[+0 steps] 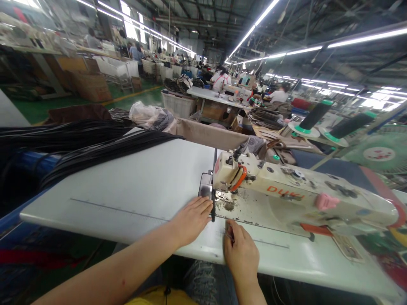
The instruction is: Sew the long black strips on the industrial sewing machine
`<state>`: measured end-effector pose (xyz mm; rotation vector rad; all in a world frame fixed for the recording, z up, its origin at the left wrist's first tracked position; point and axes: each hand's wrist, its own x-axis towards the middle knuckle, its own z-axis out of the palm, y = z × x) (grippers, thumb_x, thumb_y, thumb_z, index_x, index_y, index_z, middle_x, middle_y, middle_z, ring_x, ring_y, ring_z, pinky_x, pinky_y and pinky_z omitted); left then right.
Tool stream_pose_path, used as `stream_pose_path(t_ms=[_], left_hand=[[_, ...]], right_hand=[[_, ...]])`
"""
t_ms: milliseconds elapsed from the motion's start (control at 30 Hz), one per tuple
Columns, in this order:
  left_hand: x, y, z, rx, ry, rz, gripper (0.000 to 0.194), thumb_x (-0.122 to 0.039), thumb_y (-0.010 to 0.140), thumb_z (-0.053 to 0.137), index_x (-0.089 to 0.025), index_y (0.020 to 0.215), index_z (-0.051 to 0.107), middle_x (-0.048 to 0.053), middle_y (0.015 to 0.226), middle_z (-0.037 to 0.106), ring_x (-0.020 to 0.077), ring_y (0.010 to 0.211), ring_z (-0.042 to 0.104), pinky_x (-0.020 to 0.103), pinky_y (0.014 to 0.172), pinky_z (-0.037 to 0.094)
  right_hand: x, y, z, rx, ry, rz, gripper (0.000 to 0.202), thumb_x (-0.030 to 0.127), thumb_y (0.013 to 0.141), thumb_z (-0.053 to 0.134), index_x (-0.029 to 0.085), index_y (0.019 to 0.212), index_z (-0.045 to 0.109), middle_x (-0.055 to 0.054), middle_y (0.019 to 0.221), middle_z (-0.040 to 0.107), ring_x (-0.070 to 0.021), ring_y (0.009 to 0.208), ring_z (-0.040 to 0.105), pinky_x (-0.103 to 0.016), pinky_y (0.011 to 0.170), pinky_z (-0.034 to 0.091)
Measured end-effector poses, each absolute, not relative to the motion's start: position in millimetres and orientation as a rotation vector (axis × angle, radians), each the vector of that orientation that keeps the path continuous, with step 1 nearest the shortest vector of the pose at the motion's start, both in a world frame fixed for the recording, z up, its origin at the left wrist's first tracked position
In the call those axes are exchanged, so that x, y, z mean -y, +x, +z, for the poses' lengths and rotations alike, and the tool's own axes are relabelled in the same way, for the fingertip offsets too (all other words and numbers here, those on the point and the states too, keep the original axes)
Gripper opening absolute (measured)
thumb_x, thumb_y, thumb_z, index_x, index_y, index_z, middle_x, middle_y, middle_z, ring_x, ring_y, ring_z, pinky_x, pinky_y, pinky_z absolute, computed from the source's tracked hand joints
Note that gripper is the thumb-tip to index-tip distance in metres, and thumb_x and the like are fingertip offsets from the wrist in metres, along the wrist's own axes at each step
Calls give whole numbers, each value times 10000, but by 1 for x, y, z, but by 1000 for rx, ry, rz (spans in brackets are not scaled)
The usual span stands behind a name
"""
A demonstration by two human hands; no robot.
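Observation:
A white sewing machine point(270, 190) stands on the pale worktable point(133, 182). Beside its needle area runs a narrow black strip point(213, 207), pointing toward me. My left hand point(193, 218) lies flat with fingers stretched out, its fingertips at the strip's left edge and on the shiny metal plate point(206, 188). My right hand point(241, 250) rests at the table's front edge, right of the strip, its fingers curled round a small metal tool point(229, 233). Most of that tool is hidden by the fingers, so its kind is unclear.
A bundle of long black strips point(111, 154) lies over the table's far left edge. Behind the table is a beige fabric-lined bin point(206, 134). Black thread cones point(316, 116) and a green fan point(378, 152) stand at the right. Other people work at machines farther off.

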<state>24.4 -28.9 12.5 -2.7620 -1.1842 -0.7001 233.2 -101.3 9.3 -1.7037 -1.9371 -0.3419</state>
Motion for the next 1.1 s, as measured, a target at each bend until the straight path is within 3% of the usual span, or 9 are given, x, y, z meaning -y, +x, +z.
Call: stream_pose_path(t_ms=[467, 733, 1100], left_hand=[[17, 26, 7, 1238, -2786, -638, 457, -380, 1062, 423, -113, 1403, 566, 113, 1519, 542, 257, 1453, 451, 433, 1214, 333], [0, 29, 16, 1341, -2816, -616, 408, -363, 1034, 494, -176, 1388, 577, 82, 1485, 579, 268, 1439, 460, 465, 1201, 328], [-7, 27, 22, 1330, -2832, -633, 357, -329, 1023, 500, -207, 1346, 592, 83, 1443, 604, 282, 1410, 462, 505, 1184, 340]], right_hand=[[102, 233, 8, 1940, -1720, -302, 315, 142, 867, 524, 210, 1150, 646, -44, 927, 738, -200, 813, 665, -290, 748, 476], [104, 232, 9, 1948, -1717, -320, 276, 181, 915, 511, 209, 1155, 644, -61, 946, 738, -204, 826, 659, -290, 761, 474], [103, 229, 14, 1928, -1681, -325, 290, 142, 860, 510, 208, 1109, 643, -53, 903, 726, -192, 782, 641, -289, 743, 459]])
